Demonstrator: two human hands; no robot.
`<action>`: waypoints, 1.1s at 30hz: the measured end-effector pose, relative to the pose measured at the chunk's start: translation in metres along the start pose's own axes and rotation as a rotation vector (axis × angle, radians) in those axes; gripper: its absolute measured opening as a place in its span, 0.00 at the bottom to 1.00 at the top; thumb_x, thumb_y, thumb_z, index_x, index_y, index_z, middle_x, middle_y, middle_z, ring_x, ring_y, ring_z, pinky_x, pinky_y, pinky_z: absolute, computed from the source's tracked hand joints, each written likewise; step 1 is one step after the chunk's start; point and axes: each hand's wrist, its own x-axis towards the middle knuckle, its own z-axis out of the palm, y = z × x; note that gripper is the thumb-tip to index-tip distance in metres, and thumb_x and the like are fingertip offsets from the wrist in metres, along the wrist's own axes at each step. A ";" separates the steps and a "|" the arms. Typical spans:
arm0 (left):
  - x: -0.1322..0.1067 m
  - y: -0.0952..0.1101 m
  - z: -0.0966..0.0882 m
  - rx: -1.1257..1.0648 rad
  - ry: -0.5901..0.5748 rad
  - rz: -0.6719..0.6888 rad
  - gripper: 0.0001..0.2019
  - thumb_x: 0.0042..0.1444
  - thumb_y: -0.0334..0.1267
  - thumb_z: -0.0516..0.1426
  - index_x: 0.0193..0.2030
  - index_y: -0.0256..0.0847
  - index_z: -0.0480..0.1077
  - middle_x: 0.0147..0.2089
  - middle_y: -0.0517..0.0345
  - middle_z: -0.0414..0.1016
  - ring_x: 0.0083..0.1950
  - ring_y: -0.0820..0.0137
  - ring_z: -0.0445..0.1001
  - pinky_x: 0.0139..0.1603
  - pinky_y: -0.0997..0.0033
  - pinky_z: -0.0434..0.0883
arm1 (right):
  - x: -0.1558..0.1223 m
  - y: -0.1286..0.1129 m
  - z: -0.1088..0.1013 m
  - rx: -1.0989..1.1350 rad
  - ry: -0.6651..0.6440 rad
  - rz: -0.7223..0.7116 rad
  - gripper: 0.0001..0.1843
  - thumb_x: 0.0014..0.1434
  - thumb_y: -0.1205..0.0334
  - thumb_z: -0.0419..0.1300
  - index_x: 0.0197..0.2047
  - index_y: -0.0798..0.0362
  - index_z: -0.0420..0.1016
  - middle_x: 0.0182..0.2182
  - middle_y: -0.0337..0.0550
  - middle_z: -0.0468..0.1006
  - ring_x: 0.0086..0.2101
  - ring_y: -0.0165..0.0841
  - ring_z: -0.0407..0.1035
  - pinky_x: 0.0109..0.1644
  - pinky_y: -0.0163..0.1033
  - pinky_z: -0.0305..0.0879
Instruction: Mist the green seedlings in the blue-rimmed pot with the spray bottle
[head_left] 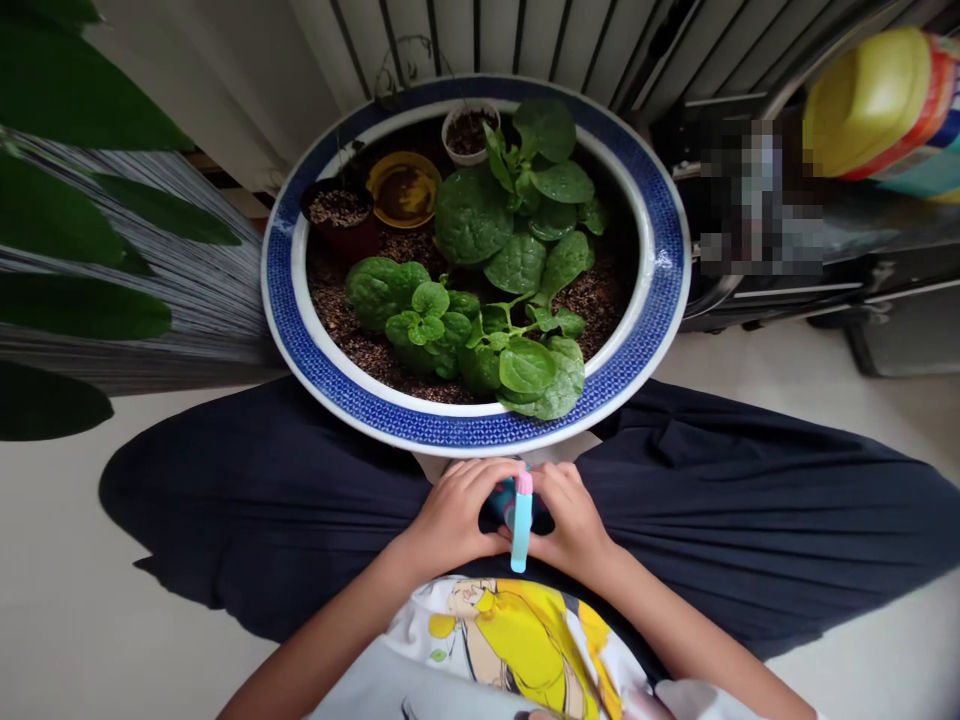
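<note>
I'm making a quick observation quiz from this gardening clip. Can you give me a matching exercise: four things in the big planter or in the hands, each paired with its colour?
Things:
1. planter rim
2. saucer
3. small empty pot at the back
4. tool handle held between left hand and right hand

Colours:
A. yellow
B. light blue with a pink end
C. white
D. blue patterned

Pairs: 1-D, 2-A, 3-C, 4-B
</note>
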 end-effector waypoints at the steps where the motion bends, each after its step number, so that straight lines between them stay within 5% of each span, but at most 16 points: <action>1: 0.000 0.000 -0.001 -0.003 -0.022 0.011 0.34 0.47 0.36 0.69 0.61 0.47 0.63 0.63 0.54 0.72 0.63 0.59 0.70 0.65 0.58 0.65 | 0.000 0.000 0.000 0.011 -0.006 0.009 0.19 0.58 0.55 0.63 0.50 0.53 0.66 0.35 0.44 0.76 0.34 0.37 0.71 0.37 0.41 0.59; 7: 0.001 -0.006 -0.003 0.035 -0.040 0.041 0.44 0.51 0.41 0.68 0.70 0.47 0.50 0.71 0.48 0.59 0.71 0.57 0.60 0.69 0.52 0.61 | 0.003 0.004 -0.002 0.041 -0.105 0.014 0.29 0.58 0.55 0.63 0.59 0.51 0.61 0.51 0.54 0.75 0.52 0.46 0.70 0.49 0.49 0.64; 13: 0.002 -0.008 -0.001 0.067 -0.058 0.104 0.42 0.54 0.39 0.65 0.72 0.49 0.48 0.73 0.47 0.56 0.73 0.56 0.57 0.69 0.50 0.61 | 0.002 0.010 -0.003 -0.028 -0.083 -0.014 0.32 0.57 0.49 0.64 0.60 0.53 0.62 0.53 0.58 0.74 0.51 0.48 0.71 0.49 0.50 0.65; 19: 0.001 -0.008 -0.003 0.070 -0.017 0.095 0.38 0.58 0.37 0.62 0.72 0.48 0.49 0.72 0.47 0.58 0.71 0.58 0.60 0.69 0.52 0.63 | 0.001 0.004 0.005 0.028 -0.063 0.063 0.30 0.58 0.58 0.63 0.62 0.50 0.60 0.55 0.53 0.75 0.55 0.47 0.70 0.53 0.49 0.66; 33: -0.005 -0.009 -0.005 0.133 0.003 0.069 0.30 0.61 0.36 0.60 0.68 0.47 0.57 0.66 0.49 0.68 0.65 0.59 0.69 0.64 0.56 0.69 | -0.004 -0.005 0.013 -0.014 0.026 0.096 0.22 0.57 0.66 0.60 0.54 0.50 0.64 0.45 0.47 0.80 0.41 0.40 0.76 0.45 0.44 0.62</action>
